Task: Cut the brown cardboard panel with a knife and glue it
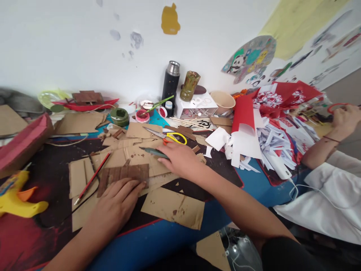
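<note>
Head view, one frame only. Left hand (118,201), lower centre-left of the frame, lies flat with fingers spread and released, pressing on the near edge of a dark brown corrugated cardboard piece (124,176); grasping nothing. That brown piece rests on a layer of plain tan cardboard sheets (132,154), centre of the frame. Right hand (180,160), centre, reaches over the tan sheets, fingers curled round the near end of a dark green craft knife (153,152) that points toward the left; the grip looks light, though the fingers hide the handle, so I cannot be sure how firmly it is held. Just beyond the knife lie yellow-handled scissors (172,137). A red pencil (93,177) lies diagonally to the left of the brown piece, close beside it. A yellow glue gun (19,199) sits at the left edge. Upper centre: a black flask (170,84) against the wall, paint pots (142,116) near it. Right side: a heap of red and white paper cuttings (265,128), and another person's hand (342,120) at the far right edge, well apart. Risk as I judge it: the blade lies near the left fingertips, and loose stacked sheets could slide under pressure, carrying the knife toward that flat hand.
</note>
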Motion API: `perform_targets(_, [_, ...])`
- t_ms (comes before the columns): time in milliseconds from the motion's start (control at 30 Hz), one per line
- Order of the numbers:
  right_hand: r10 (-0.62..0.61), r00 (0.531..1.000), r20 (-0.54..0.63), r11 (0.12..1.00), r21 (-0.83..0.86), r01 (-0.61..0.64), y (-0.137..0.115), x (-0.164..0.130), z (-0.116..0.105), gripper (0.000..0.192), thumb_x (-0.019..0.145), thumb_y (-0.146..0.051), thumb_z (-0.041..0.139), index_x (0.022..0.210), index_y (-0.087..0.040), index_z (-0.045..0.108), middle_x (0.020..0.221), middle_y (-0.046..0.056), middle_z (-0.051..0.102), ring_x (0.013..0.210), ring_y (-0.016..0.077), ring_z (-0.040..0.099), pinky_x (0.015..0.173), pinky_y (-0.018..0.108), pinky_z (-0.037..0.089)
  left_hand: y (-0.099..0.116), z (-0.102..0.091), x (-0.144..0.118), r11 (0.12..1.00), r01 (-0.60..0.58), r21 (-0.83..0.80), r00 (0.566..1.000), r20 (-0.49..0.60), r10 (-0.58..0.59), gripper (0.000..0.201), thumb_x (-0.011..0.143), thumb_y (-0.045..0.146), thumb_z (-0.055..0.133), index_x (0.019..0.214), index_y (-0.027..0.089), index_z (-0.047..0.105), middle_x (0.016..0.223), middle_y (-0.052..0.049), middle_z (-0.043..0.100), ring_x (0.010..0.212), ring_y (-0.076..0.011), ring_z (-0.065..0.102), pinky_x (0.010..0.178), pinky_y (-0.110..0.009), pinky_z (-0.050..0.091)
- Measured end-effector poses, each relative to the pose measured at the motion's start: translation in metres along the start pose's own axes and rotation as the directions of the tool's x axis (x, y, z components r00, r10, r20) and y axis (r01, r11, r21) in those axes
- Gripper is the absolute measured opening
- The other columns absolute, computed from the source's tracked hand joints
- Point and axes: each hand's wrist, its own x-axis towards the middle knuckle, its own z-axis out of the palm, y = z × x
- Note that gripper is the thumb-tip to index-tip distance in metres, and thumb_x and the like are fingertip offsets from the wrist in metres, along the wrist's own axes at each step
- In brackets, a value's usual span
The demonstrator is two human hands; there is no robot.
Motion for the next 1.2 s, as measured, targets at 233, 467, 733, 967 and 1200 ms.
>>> perform_targets(233, [0.019, 0.993, -0.120, 0.997, -0.068, -0.027, 0.015, 0.012, 0.011, 0.035, 0.110, -0.035, 0.077, 0.139, -0.015, 0.076, 0.134, 0.018, 0.075, 0.129, 0.0337, 0.066, 0.114, 0.050, 0.051, 0.004, -0.007, 0.012, 0.991, 0.108, 0.081, 0.993, -0.047, -0.104, 0.039, 0.107, 0.020, 0.061, 0.144, 0.015, 0.070, 0.135, -0.020, 0.077, 0.125, -0.0379, 0.071, 0.106, -0.053, 0.056])
perform_targets(467, [-0.119, 0.985, -0.124, 0.990, 0.056, 0.127, 0.004, -0.020, 0.024, 0.042, 0.116, -0.050, 0.065, 0.135, -0.015, 0.078, 0.121, 0.015, 0.077, 0.120, 0.0303, 0.068, 0.104, 0.044, 0.054, 0.003, -0.003, 0.017, 0.977, 0.204, 0.064, 0.977, -0.071, -0.200, 0.058, 0.110, 0.033, 0.055, 0.165, 0.014, 0.055, 0.156, -0.023, 0.072, 0.142, -0.0423, 0.067, 0.124, -0.063, 0.046])
perform_targets(733, [-0.193, 0.979, 0.068, 0.980, -0.032, 0.196, -0.008, -0.043, 0.028, 0.043, 0.107, -0.052, 0.078, 0.128, -0.014, 0.079, 0.120, 0.016, 0.075, 0.120, 0.0324, 0.063, 0.101, 0.046, 0.053, -0.002, -0.006, 0.022, 0.957, 0.288, 0.021, 0.958, -0.009, -0.288, 0.064, 0.111, 0.042, 0.051, 0.168, 0.013, 0.053, 0.157, -0.025, 0.071, 0.142, -0.0461, 0.067, 0.123, -0.067, 0.045])
perform_targets(967, [-0.173, 0.980, 0.097, 0.982, -0.053, 0.179, -0.010, -0.041, 0.025, 0.040, 0.108, -0.050, 0.078, 0.125, -0.014, 0.080, 0.120, 0.015, 0.073, 0.121, 0.0323, 0.062, 0.101, 0.045, 0.053, -0.003, -0.023, 0.027, 0.928, 0.309, 0.209, 0.933, 0.123, -0.339, 0.063, 0.113, 0.053, 0.044, 0.154, 0.011, 0.066, 0.132, -0.026, 0.078, 0.119, -0.0458, 0.072, 0.101, -0.061, 0.053])
perform_targets(1200, [-0.156, 0.986, 0.063, 0.986, -0.046, 0.159, -0.008, -0.049, 0.031, 0.036, 0.108, -0.046, 0.078, 0.126, -0.015, 0.079, 0.116, 0.014, 0.073, 0.115, 0.0308, 0.062, 0.099, 0.044, 0.052, -0.003, -0.030, 0.017, 0.925, 0.330, 0.187, 0.929, 0.108, -0.353, 0.075, 0.113, 0.062, 0.040, 0.156, 0.006, 0.063, 0.138, -0.030, 0.072, 0.118, -0.0483, 0.071, 0.093, -0.059, 0.057])
